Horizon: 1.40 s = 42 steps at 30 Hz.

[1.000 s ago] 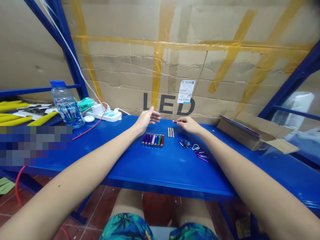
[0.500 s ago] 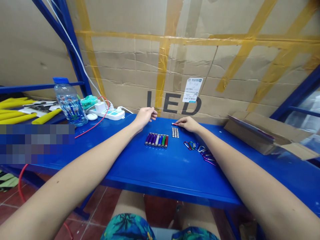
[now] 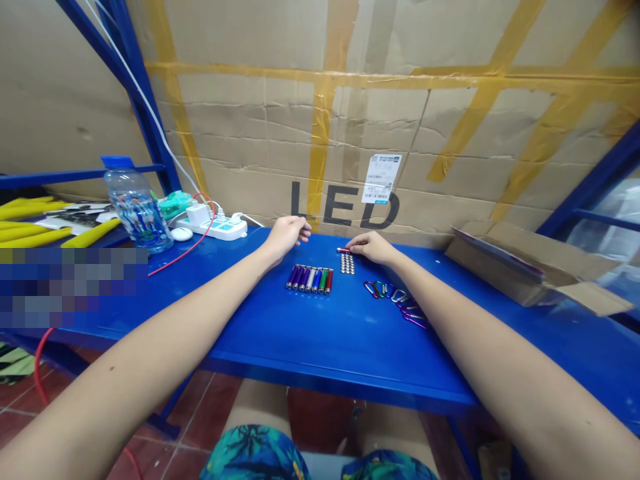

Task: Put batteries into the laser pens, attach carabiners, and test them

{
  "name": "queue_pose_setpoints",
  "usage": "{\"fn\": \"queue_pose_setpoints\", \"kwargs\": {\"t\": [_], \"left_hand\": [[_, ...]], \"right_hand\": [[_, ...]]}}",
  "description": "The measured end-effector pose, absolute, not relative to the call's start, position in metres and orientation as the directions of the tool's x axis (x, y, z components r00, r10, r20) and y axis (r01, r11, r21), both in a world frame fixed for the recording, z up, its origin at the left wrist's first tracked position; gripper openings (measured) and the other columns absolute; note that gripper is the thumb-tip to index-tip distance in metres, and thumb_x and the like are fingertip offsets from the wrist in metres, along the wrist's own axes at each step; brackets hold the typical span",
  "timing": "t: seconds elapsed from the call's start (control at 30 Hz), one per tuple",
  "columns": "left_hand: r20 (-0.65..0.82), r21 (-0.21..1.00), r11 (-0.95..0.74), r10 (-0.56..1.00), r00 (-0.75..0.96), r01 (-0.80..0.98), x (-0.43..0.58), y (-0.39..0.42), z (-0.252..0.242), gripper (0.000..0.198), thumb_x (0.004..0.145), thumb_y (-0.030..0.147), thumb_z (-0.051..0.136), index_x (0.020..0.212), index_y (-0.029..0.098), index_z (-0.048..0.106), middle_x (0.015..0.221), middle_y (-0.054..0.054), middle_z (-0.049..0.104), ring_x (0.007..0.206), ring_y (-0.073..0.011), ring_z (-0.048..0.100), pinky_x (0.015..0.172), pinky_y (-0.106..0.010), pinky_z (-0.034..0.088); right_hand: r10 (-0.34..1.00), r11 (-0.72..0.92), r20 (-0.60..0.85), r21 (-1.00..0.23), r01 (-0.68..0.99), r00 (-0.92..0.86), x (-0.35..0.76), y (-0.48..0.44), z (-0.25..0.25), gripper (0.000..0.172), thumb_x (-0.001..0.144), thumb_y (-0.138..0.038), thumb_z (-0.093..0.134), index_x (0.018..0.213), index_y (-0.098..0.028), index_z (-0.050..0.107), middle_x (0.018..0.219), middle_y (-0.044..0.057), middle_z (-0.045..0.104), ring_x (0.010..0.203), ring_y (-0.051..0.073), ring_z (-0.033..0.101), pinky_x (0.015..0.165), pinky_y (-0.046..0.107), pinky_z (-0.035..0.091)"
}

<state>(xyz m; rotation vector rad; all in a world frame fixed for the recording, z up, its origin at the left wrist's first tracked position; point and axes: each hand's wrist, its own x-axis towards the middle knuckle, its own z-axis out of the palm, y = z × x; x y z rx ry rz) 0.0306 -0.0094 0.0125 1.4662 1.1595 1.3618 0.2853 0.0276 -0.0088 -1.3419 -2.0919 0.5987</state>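
On the blue table (image 3: 310, 333) lies a row of several small coloured cylinders (image 3: 309, 279), purple, silver, blue, green and red. To their right is a block of small silver button cells (image 3: 347, 264), and further right a line of coloured carabiners (image 3: 395, 300). My right hand (image 3: 371, 247) rests just behind the button cells, fingers pinched on a small red cylinder (image 3: 343, 251) that touches the table. My left hand (image 3: 288, 233) rests on the table behind the row of cylinders, fingers curled loosely, holding nothing that I can see.
A large taped cardboard box (image 3: 350, 133) marked LED stands behind the table. An open flat carton (image 3: 525, 263) lies at right. At left are a water bottle (image 3: 134, 210), a white power strip (image 3: 215, 229) with a red cable, and yellow sticks (image 3: 35, 233) on a shelf.
My left hand has dropped from an open, raised pose onto the table with fingers curled. My right hand has lowered the red cylinder down behind the button cells.
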Motion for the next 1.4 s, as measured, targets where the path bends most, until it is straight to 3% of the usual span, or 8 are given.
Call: {"fn": "queue_pose_setpoints", "kwargs": {"t": [0.37,0.73,0.83,0.93,1.03,1.23,1.4], "left_hand": [[0.252,0.961,-0.251,0.968,0.004,0.116,0.032,-0.009,0.012,0.029,0.095,0.022,0.048,0.072,0.014,0.064,0.07,-0.006,0.067,0.057,-0.0114,0.059,0.058,-0.025,0.043],[0.266,0.951,-0.265,0.964,0.014,0.159,0.032,-0.009,0.01,0.028,0.094,0.022,0.049,0.071,0.015,0.064,0.07,-0.006,0.067,0.059,-0.012,0.059,0.06,-0.026,0.042],[0.368,0.882,-0.374,0.927,0.077,0.288,0.032,-0.012,0.009,0.024,0.09,0.022,0.054,0.07,0.015,0.064,0.07,-0.005,0.067,0.064,-0.0137,0.06,0.067,-0.028,0.045],[0.474,0.708,-0.531,0.846,0.245,0.466,0.034,-0.019,0.009,0.016,0.085,0.023,0.058,0.075,0.016,0.069,0.082,-0.006,0.072,0.081,-0.0174,0.064,0.08,-0.031,0.047],[0.447,0.592,-0.599,0.801,0.399,0.539,0.039,-0.027,0.009,0.015,0.084,0.025,0.059,0.082,0.018,0.072,0.091,-0.005,0.075,0.088,-0.0188,0.065,0.086,-0.033,0.047],[0.388,0.526,-0.648,0.76,0.522,0.551,0.046,-0.037,0.01,0.017,0.084,0.025,0.057,0.081,0.019,0.073,0.095,-0.004,0.077,0.092,-0.0197,0.067,0.088,-0.033,0.048],[0.385,0.495,-0.656,0.753,0.533,0.57,0.046,-0.038,0.01,0.018,0.085,0.024,0.056,0.082,0.019,0.074,0.096,-0.004,0.077,0.093,-0.0195,0.068,0.089,-0.033,0.048]], "right_hand": [[0.922,0.378,0.21,-0.673,0.636,-0.325,0.282,0.023,-0.005,0.014,0.078,-0.02,0.068,0.085,-0.014,0.079,0.079,0.005,0.073,0.069,0.014,0.058,0.072,0.03,0.045],[0.922,0.378,0.217,-0.676,0.632,-0.319,0.284,0.022,-0.004,0.017,0.078,-0.02,0.067,0.088,-0.012,0.078,0.072,0.004,0.07,0.062,0.013,0.053,0.064,0.028,0.044],[0.924,0.377,0.221,-0.663,0.647,-0.312,0.284,0.021,-0.005,0.017,0.079,-0.019,0.066,0.089,-0.012,0.078,0.073,0.005,0.071,0.064,0.014,0.056,0.066,0.029,0.045],[0.926,0.377,0.232,-0.633,0.676,-0.299,0.286,0.02,-0.004,0.017,0.081,-0.019,0.065,0.09,-0.013,0.078,0.078,0.006,0.073,0.069,0.015,0.06,0.071,0.029,0.048],[0.913,0.408,0.268,-0.602,0.686,-0.307,0.289,0.018,-0.001,0.016,0.082,-0.019,0.064,0.089,-0.014,0.077,0.085,0.008,0.075,0.075,0.017,0.064,0.075,0.031,0.051],[0.881,0.459,0.361,-0.498,0.736,-0.305,0.294,0.014,0.011,0.018,0.085,-0.018,0.061,0.09,-0.015,0.077,0.09,0.008,0.076,0.083,0.021,0.068,0.077,0.032,0.051],[0.897,0.42,0.315,-0.394,0.817,-0.31,0.294,0.011,0.007,0.021,0.085,-0.013,0.058,0.093,-0.014,0.078,0.094,0.009,0.077,0.084,0.02,0.069,0.079,0.029,0.05]]}}
